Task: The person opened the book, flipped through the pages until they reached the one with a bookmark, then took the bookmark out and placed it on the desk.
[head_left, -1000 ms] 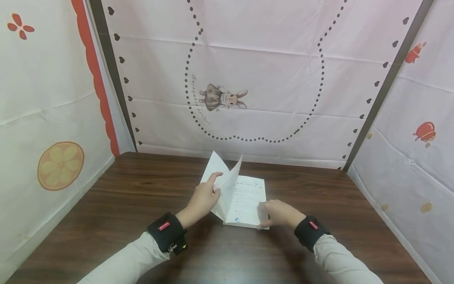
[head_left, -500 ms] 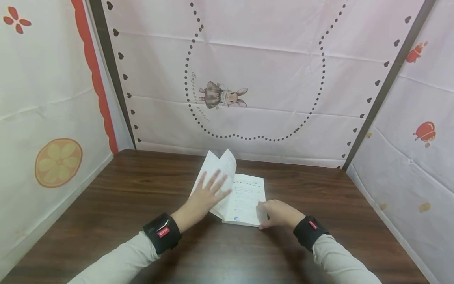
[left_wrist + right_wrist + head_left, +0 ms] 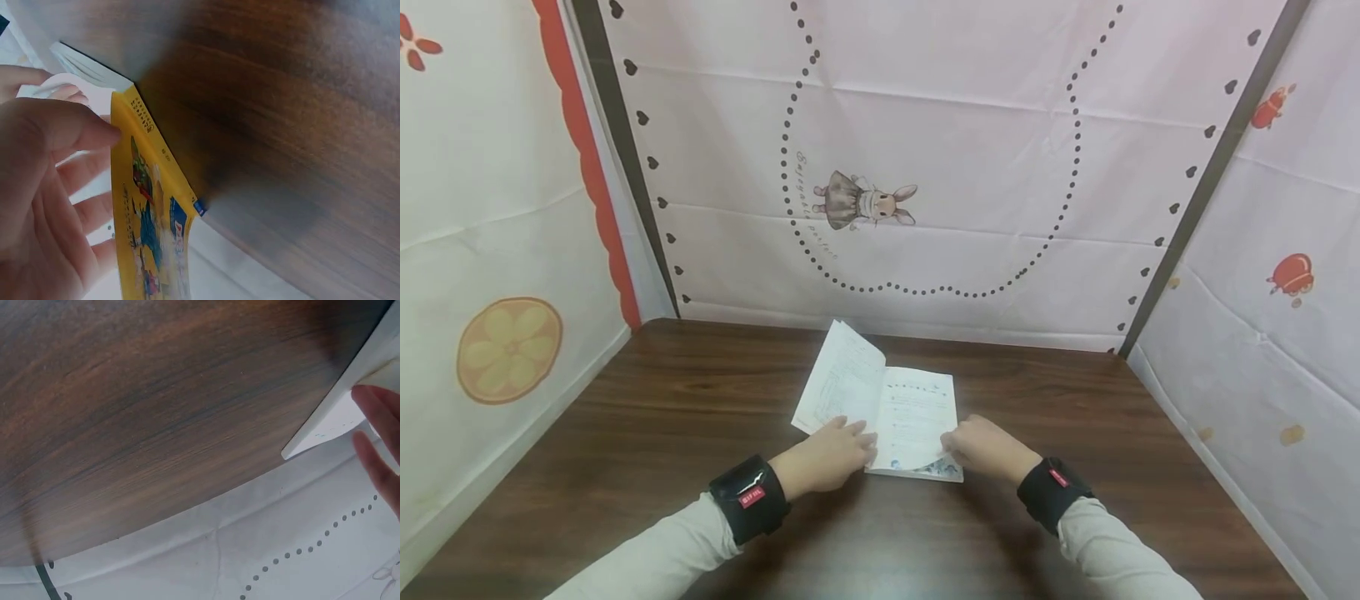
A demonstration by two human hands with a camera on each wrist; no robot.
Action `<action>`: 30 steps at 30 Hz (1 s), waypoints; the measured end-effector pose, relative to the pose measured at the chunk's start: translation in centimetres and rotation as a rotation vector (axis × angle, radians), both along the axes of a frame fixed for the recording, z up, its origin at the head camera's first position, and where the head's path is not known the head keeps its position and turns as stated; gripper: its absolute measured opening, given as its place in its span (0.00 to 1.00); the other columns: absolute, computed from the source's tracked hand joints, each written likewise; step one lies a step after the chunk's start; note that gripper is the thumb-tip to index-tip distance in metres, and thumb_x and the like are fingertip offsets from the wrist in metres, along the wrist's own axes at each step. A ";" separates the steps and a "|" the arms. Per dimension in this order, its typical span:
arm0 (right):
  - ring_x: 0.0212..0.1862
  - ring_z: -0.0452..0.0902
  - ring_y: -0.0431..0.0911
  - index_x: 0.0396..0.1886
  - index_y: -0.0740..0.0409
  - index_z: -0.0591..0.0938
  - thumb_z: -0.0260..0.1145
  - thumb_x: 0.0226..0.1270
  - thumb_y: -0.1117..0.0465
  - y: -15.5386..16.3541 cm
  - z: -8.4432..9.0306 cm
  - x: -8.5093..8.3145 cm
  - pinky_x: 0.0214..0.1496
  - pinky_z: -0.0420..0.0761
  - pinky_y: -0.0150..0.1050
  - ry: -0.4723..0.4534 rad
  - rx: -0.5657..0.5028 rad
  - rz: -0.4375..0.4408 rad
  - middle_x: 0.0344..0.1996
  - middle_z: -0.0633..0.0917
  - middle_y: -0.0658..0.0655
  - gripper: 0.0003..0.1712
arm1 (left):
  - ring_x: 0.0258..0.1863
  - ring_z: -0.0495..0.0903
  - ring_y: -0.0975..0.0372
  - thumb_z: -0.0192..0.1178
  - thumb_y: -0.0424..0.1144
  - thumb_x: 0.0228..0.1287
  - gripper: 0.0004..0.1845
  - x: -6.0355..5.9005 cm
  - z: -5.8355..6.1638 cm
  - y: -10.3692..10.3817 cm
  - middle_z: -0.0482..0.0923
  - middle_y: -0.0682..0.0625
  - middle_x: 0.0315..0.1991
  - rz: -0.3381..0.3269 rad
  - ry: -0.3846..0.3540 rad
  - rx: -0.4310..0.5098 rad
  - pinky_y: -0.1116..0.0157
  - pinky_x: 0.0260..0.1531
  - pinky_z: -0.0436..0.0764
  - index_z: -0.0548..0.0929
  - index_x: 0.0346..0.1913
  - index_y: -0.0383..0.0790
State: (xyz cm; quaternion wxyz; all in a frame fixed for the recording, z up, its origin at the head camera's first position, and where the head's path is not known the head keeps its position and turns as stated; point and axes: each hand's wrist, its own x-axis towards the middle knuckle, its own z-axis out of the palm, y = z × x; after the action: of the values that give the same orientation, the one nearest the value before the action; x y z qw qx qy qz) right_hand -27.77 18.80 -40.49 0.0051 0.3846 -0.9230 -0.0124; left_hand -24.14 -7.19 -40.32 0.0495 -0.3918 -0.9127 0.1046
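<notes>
Pressing open booklet (image 3: 887, 408) on table (image 3: 662, 400)

No lettering is legible — booklet (image 3: 895, 408) print and backdrop (image 3: 925, 167) script blur.

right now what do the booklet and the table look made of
The booklet looks like thin matte paper: white printed pages that curl when lifted, inside a glossier yellow illustrated cover. The table looks like dark wood or wood-look laminate, with streaked grain and a soft sheen.

Open booklet (image 3: 883, 404) lies mid-desk (image 3: 700, 392), toward the back. Left hand (image 3: 827, 454) on its near-left page, right hand (image 3: 985, 446) at its near-right corner. Printed backdrop (image 3: 925, 167) stands behind.
</notes>
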 end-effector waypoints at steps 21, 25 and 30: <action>0.20 0.68 0.32 0.29 0.54 0.86 0.73 0.51 0.56 0.6 0.1 -0.3 0.28 0.71 0.27 0.103 -0.020 0.084 0.22 0.86 0.48 0.08 | 0.33 0.82 0.55 0.67 0.57 0.50 0.21 -1.1 -1.5 1.1 0.80 0.48 0.30 0.148 0.048 0.175 0.59 0.35 0.81 0.84 0.35 0.42; 0.19 0.66 0.32 0.31 0.54 0.85 0.72 0.52 0.49 0.8 -0.2 0.0 0.25 0.68 0.25 0.010 -0.050 0.080 0.19 0.83 0.45 0.14 | 0.32 0.82 0.55 0.66 0.57 0.50 0.21 -1.2 -1.4 1.1 0.80 0.48 0.29 0.153 0.053 0.162 0.58 0.37 0.82 0.85 0.36 0.42; 0.23 0.67 0.32 0.34 0.53 0.84 0.73 0.51 0.49 0.9 -0.7 0.3 0.29 0.72 0.27 -0.032 -0.051 0.062 0.23 0.83 0.45 0.16 | 0.36 0.83 0.54 0.66 0.57 0.51 0.22 -1.2 -1.7 1.1 0.82 0.47 0.32 0.150 0.049 0.178 0.57 0.39 0.82 0.86 0.40 0.42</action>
State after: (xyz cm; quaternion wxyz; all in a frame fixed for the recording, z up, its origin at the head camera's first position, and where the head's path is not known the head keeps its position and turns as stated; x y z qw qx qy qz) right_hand -27.51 19.68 -41.19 0.0007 0.4127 -0.9107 0.0175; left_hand -25.31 -6.08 -42.00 0.0985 -0.3139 -0.9436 0.0363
